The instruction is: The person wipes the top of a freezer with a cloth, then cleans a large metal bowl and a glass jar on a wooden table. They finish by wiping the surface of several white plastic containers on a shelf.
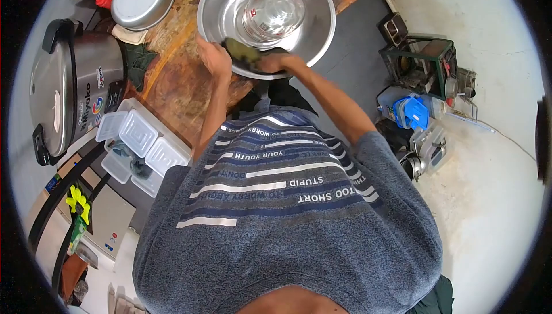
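While basin point(317, 32) holds clear jar point(283, 10) | right hand point(276, 63) grips greenish item point(241, 51) | left hand point(214, 58) part-open, hold unclear

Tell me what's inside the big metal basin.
The basin holds a clear container with red print. A dark green item by the left hand and right hand partly hides the near side. What's under the container can't be made out.

Blue-grey shirt point(287, 256), white stripes
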A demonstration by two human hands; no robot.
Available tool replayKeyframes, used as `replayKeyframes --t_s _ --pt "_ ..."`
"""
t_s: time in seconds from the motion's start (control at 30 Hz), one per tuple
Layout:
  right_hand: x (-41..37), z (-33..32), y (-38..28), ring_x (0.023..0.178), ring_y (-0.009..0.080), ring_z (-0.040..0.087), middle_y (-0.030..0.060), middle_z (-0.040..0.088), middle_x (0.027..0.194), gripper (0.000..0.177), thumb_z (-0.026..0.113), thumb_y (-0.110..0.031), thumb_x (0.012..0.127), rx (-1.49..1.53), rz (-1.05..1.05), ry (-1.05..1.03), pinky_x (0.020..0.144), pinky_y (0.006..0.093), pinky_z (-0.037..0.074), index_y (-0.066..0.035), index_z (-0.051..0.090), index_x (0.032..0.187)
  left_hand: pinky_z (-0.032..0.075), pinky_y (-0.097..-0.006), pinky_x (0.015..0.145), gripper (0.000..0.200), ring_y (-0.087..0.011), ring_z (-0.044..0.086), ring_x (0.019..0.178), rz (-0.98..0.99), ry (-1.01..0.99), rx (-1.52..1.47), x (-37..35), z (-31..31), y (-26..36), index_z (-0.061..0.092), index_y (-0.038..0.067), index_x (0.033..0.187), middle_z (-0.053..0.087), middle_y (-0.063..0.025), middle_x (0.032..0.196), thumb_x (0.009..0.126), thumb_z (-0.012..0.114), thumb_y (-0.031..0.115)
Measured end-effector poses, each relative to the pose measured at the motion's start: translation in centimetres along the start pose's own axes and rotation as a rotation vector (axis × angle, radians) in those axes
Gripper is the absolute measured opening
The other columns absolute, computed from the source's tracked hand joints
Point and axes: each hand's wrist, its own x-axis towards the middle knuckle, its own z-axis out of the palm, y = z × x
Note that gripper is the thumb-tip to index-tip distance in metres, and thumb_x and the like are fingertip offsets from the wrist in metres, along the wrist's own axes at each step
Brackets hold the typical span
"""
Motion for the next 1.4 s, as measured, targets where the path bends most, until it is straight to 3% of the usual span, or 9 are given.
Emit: replayKeyframes --t_s 0.27,0.33,0.4,0.67,0.8,0.93,1.1,1.33,1.4 --pt "0.8 -2.3 -8.4 0.121 0.0309 0.044 0.0196 0.042 0.134 0.049 0.032 -0.030 0.090 0.493 -0.083 0.486 0.100 0.0382 0.034 -0.007 0.039 0.133 0.037 -0.0493 0.079 0.043 -0.0454 0.049 0.099 0.038 0.036 0.018 0.1 0.3 -0.4 0.029 -0.004 0.128 0.050 -0.0299 0.110 0.088 0.044 0.003" --pt "-2.6 -3.5 -7.7 0.118 0.0316 0.046 0.0201 0.044 0.132 0.052 0.035 -0.034 0.090 0.135 0.141 -0.095 0.097 0.0390 0.037 -0.008 0.036 0.134 0.036 -0.0479 0.085 0.042 -0.0448 0.046 0.103 0.006 0.008 -0.023 0.0 -0.2 0.4 0.031 -0.006 0.126 0.048 -0.0303 0.112 0.087 0.045 0.001" --pt "-9.4 -3.1 -9.4 0.111 0.0329 0.052 0.0209 0.052 0.123 0.049 0.040 -0.033 0.087 0.059 0.071 0.201 0.089 0.0396 0.042 -0.004 0.045 0.127 0.035 -0.0472 0.089 0.041 -0.0445 0.045 0.105 -0.009 0.002 -0.039 0.1 -0.3 0.7 0.033 -0.008 0.124 0.047 -0.0305 0.113 0.086 0.046 0.001" --pt "-3.1 -3.9 -8.4 0.110 0.0342 0.053 0.0210 0.053 0.122 0.051 0.044 -0.030 0.086 0.391 -0.111 0.061 0.092 0.0389 0.041 -0.002 0.042 0.128 0.037 -0.0473 0.082 0.038 -0.0457 0.049 0.097 0.158 0.077 -0.072 -0.1 0.3 -1.5 0.031 -0.004 0.126 0.049 -0.0295 0.108 0.091 0.041 0.006" --pt "7.0 -3.6 -10.7 0.105 0.0405 0.052 0.0286 0.054 0.114 0.048 0.047 -0.031 0.085 0.687 -0.073 1.060 0.090 0.0381 0.041 0.008 0.052 0.112 0.033 -0.0465 0.089 0.035 -0.0461 0.043 0.103 0.135 0.001 -0.147 0.2 -0.1 -1.0 0.033 -0.008 0.121 0.044 -0.0314 0.112 0.092 0.040 0.009" --pt "12.2 -5.4 -9.9 0.104 0.0410 0.053 0.0297 0.055 0.109 0.048 0.047 -0.034 0.085 0.604 -0.225 1.430 0.086 0.0406 0.042 0.007 0.055 0.107 0.032 -0.0466 0.090 0.035 -0.0457 0.043 0.104 0.103 -0.045 -0.142 0.4 -0.1 -1.5 0.033 -0.009 0.121 0.043 -0.0308 0.111 0.093 0.039 0.011" --pt "2.2 -5.3 -9.0 0.089 0.0404 0.059 0.0290 0.060 0.092 0.046 0.048 -0.034 0.080 0.315 -0.004 0.499 0.077 0.0440 0.045 0.005 0.056 0.103 0.032 -0.0459 0.090 0.034 -0.0449 0.043 0.103 0.131 -0.033 -0.164 0.2 0.1 -1.5 0.033 -0.009 0.120 0.043 -0.0306 0.112 0.093 0.038 0.011" --pt "-14.4 -1.4 -10.1 0.097 0.0299 0.059 0.0210 0.062 0.099 0.037 0.049 -0.008 0.078 0.521 -0.260 0.649 0.083 0.0400 0.045 0.000 0.054 0.113 0.033 -0.0431 0.092 0.035 -0.0401 0.043 0.109 0.139 -0.037 -0.175 0.5 0.2 -2.0 0.034 -0.010 0.120 0.042 -0.0268 0.120 0.093 0.041 0.012" --pt "-16.3 5.7 -5.0 0.103 0.0256 0.056 0.0159 0.059 0.108 0.038 0.052 -0.014 0.082 1.075 -0.265 0.807 0.091 0.0364 0.042 0.000 0.052 0.118 0.037 -0.0399 0.089 0.040 -0.0344 0.047 0.107 -0.339 -0.084 -0.576 0.2 0.0 -1.6 0.032 -0.008 0.122 0.046 -0.0209 0.117 0.092 0.045 0.015"
